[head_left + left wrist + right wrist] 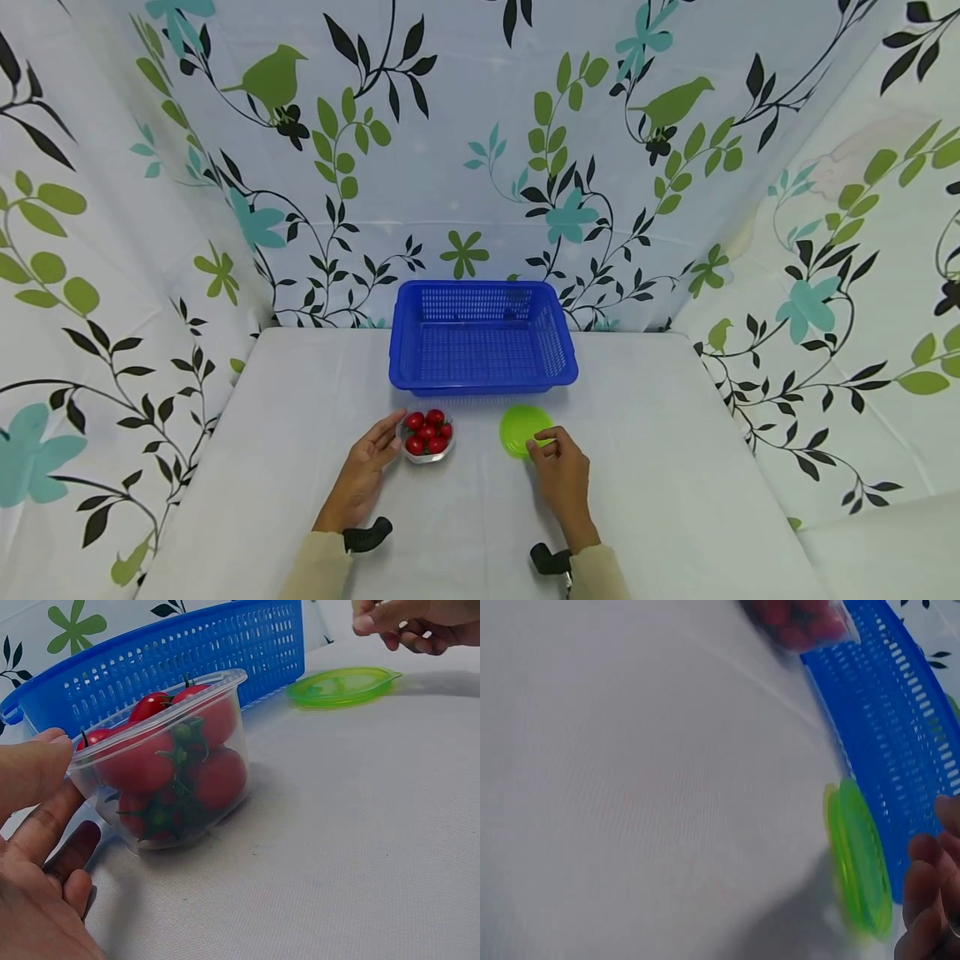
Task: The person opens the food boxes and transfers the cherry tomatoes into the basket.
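Two hands on my feed: the left grip (pixel 363 469), fingers relaxed, touches the clear tub (pixel 426 458) of red tomatoes (pixel 426 433) on the white counter (pixel 465 525). I've got the right grip (pixel 564 477) loosely curled, unloaded, near the green lid (pixel 519 428) lying flat. Behind both, a blue basket (pixel 480 350).

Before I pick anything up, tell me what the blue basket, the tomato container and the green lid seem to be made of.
Blue basket: likely molded plastic, opaque; rows of regular slots suggest it.
Tomato container: clear, glossy, probably plastic; tomatoes show through its wall.
Green lid: translucent and shiny, probably plastic; whether stiff or soft, I can't tell.
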Demonstrator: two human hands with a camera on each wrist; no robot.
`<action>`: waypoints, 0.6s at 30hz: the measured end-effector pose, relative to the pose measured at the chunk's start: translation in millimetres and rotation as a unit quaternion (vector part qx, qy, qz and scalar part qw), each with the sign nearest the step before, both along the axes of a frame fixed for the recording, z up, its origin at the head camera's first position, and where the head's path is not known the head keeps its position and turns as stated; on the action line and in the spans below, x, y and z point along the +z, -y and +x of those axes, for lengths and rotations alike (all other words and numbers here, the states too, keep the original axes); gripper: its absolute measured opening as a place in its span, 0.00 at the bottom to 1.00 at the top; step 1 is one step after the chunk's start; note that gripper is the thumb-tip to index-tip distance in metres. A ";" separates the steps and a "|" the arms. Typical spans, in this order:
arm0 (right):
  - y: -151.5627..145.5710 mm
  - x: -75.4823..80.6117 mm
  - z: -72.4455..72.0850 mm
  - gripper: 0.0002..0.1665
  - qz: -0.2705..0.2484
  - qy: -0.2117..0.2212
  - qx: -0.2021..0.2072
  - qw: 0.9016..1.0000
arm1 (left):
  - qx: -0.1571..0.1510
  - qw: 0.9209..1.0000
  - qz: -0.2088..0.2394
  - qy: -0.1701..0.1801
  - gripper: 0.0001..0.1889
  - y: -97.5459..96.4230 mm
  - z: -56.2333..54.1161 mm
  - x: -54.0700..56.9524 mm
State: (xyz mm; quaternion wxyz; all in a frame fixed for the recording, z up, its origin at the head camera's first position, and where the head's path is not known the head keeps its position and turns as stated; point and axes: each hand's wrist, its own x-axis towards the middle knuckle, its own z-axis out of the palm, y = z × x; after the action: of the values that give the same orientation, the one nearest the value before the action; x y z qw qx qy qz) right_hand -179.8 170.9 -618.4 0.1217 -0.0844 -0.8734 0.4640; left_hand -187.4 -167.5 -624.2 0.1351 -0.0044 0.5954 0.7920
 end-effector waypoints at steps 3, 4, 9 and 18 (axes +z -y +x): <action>9.7 5.2 -1.8 0.09 -0.011 -0.018 0.020 1.000 | -0.003 1.000 0.002 0.001 0.31 -0.5 0.3 1.2; 13.2 6.8 -2.5 0.10 -0.016 -0.025 0.028 0.999 | -0.003 1.000 0.003 0.002 0.31 -0.6 0.3 1.3; 31.2 12.3 -8.3 0.13 -0.029 -0.036 0.061 0.997 | -0.002 1.000 0.005 0.003 0.31 -0.7 -0.1 -0.4; 59.1 25.4 -21.8 0.16 -0.017 -0.041 0.111 0.993 | -0.001 1.000 0.005 0.000 0.31 -0.7 -1.6 -1.4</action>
State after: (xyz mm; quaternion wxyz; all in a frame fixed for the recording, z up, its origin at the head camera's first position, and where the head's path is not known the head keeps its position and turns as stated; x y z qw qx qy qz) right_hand -201.7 111.9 -593.0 0.1039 0.0305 -0.8636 0.4923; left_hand -189.0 -166.7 -625.6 0.1355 -0.0034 0.5913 0.7950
